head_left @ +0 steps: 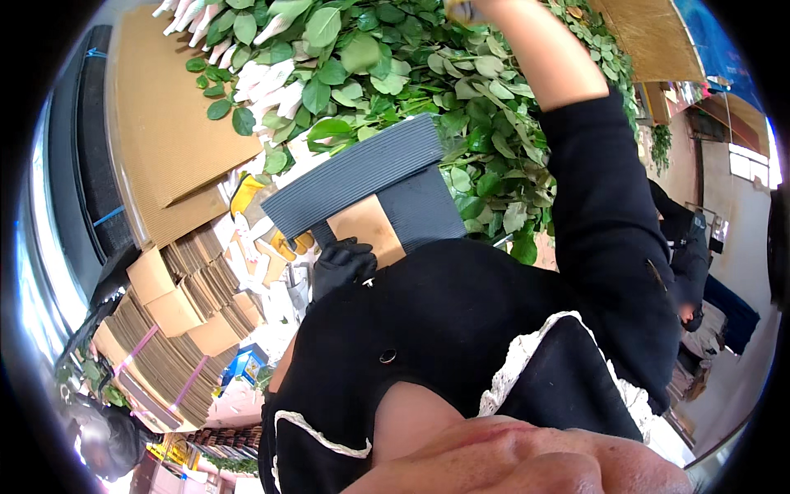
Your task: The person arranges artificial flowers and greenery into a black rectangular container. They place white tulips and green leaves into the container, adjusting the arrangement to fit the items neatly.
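My left hand, in a black glove, is closed beside my waist, fingers curled; what they hold, if anything, is hidden. It lies against the near left corner of a brown cardboard piece. That piece lies on a dark grey ridged sheet, under a folded-over ridged flap. My right arm reaches far forward over a heap of leafy green stems. Only part of my right hand, in a greyish glove, shows at the top edge, its fingers cut off. White-wrapped bundles lie among the leaves at the left.
Brown corrugated sheets spread at the far left. Stacks of flattened cardboard stand left of me. Yellow-and-black gloves and paper scraps lie near the ridged sheet. Another person stands at the right, and part of someone else shows lower left.
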The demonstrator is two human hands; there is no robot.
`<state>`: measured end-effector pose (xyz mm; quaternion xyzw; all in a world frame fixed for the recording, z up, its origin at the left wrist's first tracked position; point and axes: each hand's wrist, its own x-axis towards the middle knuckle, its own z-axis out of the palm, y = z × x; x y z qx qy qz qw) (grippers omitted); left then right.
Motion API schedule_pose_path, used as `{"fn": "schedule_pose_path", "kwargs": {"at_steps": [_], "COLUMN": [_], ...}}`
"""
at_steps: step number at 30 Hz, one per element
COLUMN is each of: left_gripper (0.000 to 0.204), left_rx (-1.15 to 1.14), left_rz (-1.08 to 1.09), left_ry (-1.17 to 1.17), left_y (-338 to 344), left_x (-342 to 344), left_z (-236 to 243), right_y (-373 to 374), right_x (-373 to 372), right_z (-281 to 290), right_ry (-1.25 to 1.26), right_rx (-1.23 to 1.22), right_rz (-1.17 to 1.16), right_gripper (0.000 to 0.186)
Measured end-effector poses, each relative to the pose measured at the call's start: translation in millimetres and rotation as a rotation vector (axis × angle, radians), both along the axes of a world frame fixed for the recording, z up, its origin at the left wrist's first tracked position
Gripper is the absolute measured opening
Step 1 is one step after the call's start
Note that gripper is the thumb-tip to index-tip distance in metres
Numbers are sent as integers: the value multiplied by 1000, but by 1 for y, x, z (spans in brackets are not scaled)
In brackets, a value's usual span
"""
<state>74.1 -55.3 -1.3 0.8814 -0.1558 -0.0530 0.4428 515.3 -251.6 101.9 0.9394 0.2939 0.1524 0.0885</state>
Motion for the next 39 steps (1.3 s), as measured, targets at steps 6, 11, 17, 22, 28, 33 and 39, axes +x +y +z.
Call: {"fn": "schedule_pose_path", "kwargs": {"at_steps": [6,11,17,22,28,33,39], "left_gripper": [14,14,18,17,15,17,15], "left_rx": [38,88,42,54,124,141,96], "left_rz": [87,103,43,73,58,65,72], "left_ry": [-82,-141,-112,-62,-100,-180,-243], "left_y": [-11,-8,-4,-3,-7,-5,-12], "left_x": [-1,-3,-2,-8,-3,-8,-1], "left_z": [-1,-4,-10,-10,-6,-19,-3], "right_y": [-20,7,0,-5,-25,-40,-75], "right_x": [-96,-72,-66,-19,-73,-94,-96], "right_z": [-77,-17,97,124,6,-86,7], "right_ry": [780,511,300,-3,461,1122,474], "right_rx": [-268,-290,-247,17,34,120,-381], "right_rz": [-153,122,104,44,11,-400,-43], "right_gripper": [23,13,15,17,20,12,22]}}
